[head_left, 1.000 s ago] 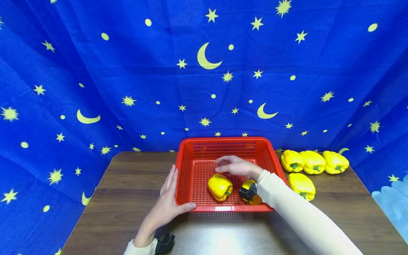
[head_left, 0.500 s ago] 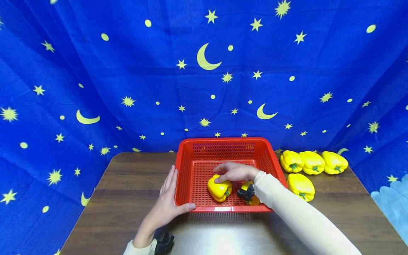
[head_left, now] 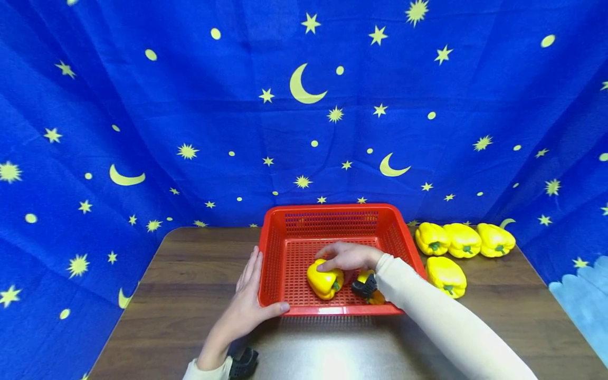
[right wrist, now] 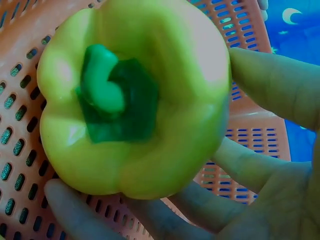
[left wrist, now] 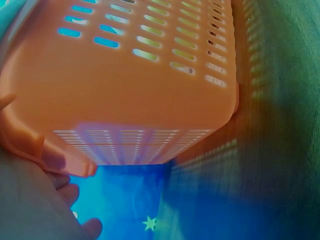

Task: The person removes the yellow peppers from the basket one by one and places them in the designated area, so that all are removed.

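Observation:
My right hand (head_left: 349,257) reaches into a red perforated basket (head_left: 268,253) and grips a yellow bell pepper (head_left: 323,285). In the right wrist view, thumb and fingers spread around the side of this bell pepper (right wrist: 185,125), whose green stem faces the camera. A second yellow bell pepper (head_left: 377,297) lies to its right in the basket, partly hidden by the black wrist camera and sleeve. My left hand (head_left: 247,303) rests on the basket's front left corner, thumb on the front rim and straight fingers along the left side.
Several yellow bell peppers (head_left: 463,241) stand on the wooden table (head_left: 190,274) to the right of the basket, most in a row at the back, with one bell pepper (head_left: 446,275) in front. A blue cloth (head_left: 237,105) with stars and moons hangs behind the table.
My right hand has come down and toward the front inside the basket, from above the bell pepper to a grip on it. The left hand has kept its place on the basket.

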A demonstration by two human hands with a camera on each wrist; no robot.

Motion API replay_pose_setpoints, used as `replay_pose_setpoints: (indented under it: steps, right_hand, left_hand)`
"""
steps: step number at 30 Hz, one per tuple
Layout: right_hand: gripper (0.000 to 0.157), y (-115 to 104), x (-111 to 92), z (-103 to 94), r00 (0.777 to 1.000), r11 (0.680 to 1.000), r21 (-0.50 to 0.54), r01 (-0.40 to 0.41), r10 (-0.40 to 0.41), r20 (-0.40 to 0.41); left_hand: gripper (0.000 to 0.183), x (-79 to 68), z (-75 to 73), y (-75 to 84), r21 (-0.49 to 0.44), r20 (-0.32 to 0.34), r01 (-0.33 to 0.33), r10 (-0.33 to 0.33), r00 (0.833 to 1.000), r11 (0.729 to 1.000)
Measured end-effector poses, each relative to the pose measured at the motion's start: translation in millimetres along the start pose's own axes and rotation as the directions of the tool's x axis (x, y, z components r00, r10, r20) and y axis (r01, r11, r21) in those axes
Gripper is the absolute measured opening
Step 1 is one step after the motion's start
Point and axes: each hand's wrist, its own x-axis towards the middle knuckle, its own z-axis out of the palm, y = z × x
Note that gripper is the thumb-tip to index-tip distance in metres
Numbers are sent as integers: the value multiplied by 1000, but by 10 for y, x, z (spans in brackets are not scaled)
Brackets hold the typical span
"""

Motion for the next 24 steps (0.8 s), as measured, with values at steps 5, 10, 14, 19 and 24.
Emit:
replay_pose_setpoints:
  steps: [5, 10, 14, 19, 24]
  right_hand:
    - [59, -16, -16, -12, 1000, 1000, -7, -6, 6, 12]
    - [65, -23, -26, -24, 999, 1000, -4, 9, -9, 31]
    - [65, -21, -33, -21, 999, 999, -23, 26, -25, 24]
    - [60, -24, -36, -11, 999, 998, -60, 34, -35, -7]
    - [57, -26, -39, 1, 999, 997, -72, 33, -36, -36]
  left_hand:
    - [122, 4, -3, 6, 8, -3, 0, 0, 1000, 1000]
    - [122, 13, -4, 21, 9, 1, 10, -10, 1000, 1000]
    - [122, 11, -3, 15, 7, 1, 10, -10, 1000, 1000]
    - [121, 5, -1, 5, -1, 0, 5, -5, 1000, 1000]
    - [121, 1, -1, 5, 0, 2, 14, -14, 1000, 1000]
